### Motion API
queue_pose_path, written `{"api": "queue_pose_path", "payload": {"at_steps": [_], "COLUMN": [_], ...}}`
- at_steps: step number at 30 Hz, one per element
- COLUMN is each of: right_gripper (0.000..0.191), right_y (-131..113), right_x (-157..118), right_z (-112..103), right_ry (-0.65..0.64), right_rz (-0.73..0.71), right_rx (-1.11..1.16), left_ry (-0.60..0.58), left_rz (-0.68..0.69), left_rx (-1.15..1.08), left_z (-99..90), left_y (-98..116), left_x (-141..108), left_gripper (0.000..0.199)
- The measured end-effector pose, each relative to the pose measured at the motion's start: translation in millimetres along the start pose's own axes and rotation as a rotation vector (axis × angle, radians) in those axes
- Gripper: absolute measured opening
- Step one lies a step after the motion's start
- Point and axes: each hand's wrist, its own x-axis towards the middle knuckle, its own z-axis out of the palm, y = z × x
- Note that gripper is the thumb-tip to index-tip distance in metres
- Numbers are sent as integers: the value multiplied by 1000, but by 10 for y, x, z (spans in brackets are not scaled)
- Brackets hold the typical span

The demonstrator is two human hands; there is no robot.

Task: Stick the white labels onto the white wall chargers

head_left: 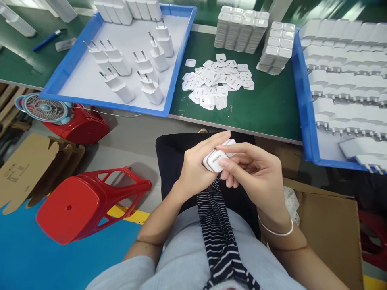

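Note:
A small stack of white rounded-square covers (213, 162) is in my left hand (195, 163), its fingers wrapped round the sides; the face toward me carries grey lettering. My right hand (252, 165) pinches the near corner of that face between thumb and finger. Another white piece (229, 144) shows partly behind the fingers, and I cannot tell whether it belongs to the same stack. Both hands are above my lap, just in front of the table edge. On the green table (266, 108) ahead lies a loose pile of similar white covers (211, 82).
A blue-rimmed tray (127, 105) at the left holds several white plug adapters (117, 86). Neat stacks of covers (242, 30) stand at the back. The right tray (313, 141) has rows of white adapters (341, 104). Red stool (69, 209) and cardboard box (329, 237) flank me.

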Motion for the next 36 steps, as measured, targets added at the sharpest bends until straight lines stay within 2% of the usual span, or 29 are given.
{"api": "queue_pose_path", "payload": {"at_steps": [7, 22, 25, 28, 32, 34, 36], "right_gripper": [30, 41, 41, 38, 21, 17, 19], "right_y": [-33, -28, -15, -3, 26, 51, 84], "right_x": [39, 84, 83, 79, 29, -27, -96], "right_z": [25, -32, -11, 17, 42, 53, 61], "right_ry": [38, -57, -4, 56, 39, 58, 115], "right_rz": [107, 244, 218, 154, 76, 16, -90], "right_rx": [59, 115, 60, -28, 67, 100, 40], "left_ry": [-3, -19, 11, 52, 26, 19, 15], "left_rz": [59, 119, 95, -19, -174, -195, -197], "left_rx": [38, 79, 35, -69, -227, -276, -308], "left_z": [-17, -36, -3, 36, 43, 23, -5], "left_y": [-12, -17, -20, -17, 3, 18, 32], "left_x": [-8, -13, -30, -49, -61, -60, -59], "left_gripper": [43, 44, 44, 42, 43, 44, 46]}}
